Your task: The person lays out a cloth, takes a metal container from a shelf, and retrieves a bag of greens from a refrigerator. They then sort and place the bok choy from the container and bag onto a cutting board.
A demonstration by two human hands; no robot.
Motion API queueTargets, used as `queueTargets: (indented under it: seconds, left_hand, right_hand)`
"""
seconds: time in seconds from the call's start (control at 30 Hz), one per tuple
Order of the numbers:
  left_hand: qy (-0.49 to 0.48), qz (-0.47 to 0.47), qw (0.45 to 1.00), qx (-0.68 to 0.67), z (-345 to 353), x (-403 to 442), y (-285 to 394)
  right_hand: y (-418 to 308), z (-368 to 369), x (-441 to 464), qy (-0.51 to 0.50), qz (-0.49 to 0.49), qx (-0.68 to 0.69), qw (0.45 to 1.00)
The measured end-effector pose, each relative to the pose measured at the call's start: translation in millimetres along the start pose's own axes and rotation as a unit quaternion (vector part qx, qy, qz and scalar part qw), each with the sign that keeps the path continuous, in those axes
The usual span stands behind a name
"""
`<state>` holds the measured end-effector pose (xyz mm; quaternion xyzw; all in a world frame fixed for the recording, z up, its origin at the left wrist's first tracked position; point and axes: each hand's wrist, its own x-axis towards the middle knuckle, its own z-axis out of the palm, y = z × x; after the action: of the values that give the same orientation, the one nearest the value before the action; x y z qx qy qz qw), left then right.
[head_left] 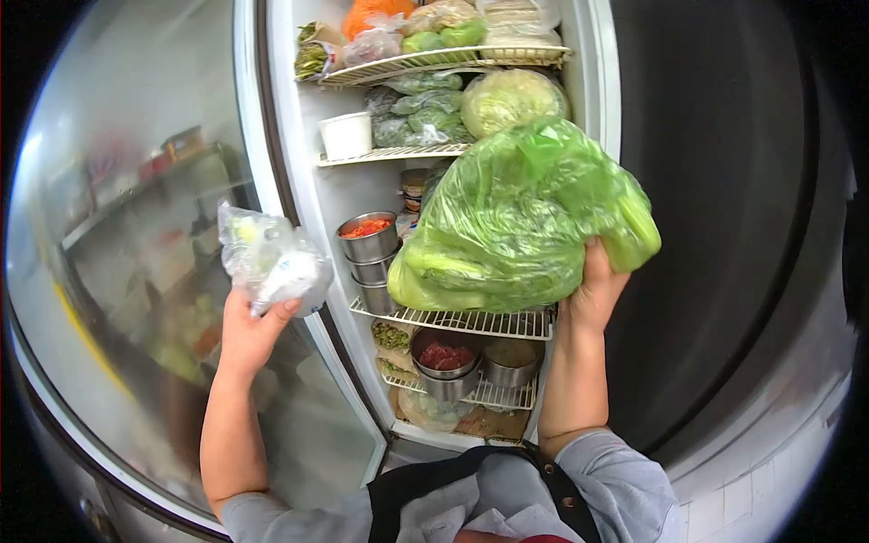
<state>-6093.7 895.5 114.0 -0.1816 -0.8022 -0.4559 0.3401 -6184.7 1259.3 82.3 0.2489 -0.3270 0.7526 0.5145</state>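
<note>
Upright refrigerator (310, 195), glass door (136, 235) ajar. Left hand (243, 337) pinches a clear plastic bag (272, 260) in front of the door; right hand (597, 288) grips the bulky green bag (516, 222) by its right end, before the middle shelves, shelf support unclear. Risk: this one-sided hold could let the green bag's far end sag, tipping the stacked steel containers (369, 246) just beside it.

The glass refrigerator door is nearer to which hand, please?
Left: the left hand is in front of the door; the right hand is farther rightward, holding the green plastic bag.
</note>
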Motion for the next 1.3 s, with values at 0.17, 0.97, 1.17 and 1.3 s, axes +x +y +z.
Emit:
queueTargets:
  seconds: [0.17,0.97,1.17,1.3]
  left_hand:
    - [0.061,-0.032,0.994,-0.080,-10,13,-8]
    - [0.102,0.055,0.825,0.553,113,434,90]
    - [0.114,0.203,0.929,0.287,104,465,49]
    - [0.210,0.333,0.855,0.338,96,437,47]
  right_hand:
    - [17,-17,-7,-0.004,-0.035,0.007,0.999]
    - [31,-101,-24,0.072,-0.088,-0.184,0.976]
    - [30,-92,-19,0.048,-0.069,-0.148,0.985]
    - [29,-86,-18,0.037,-0.055,-0.108,0.992]
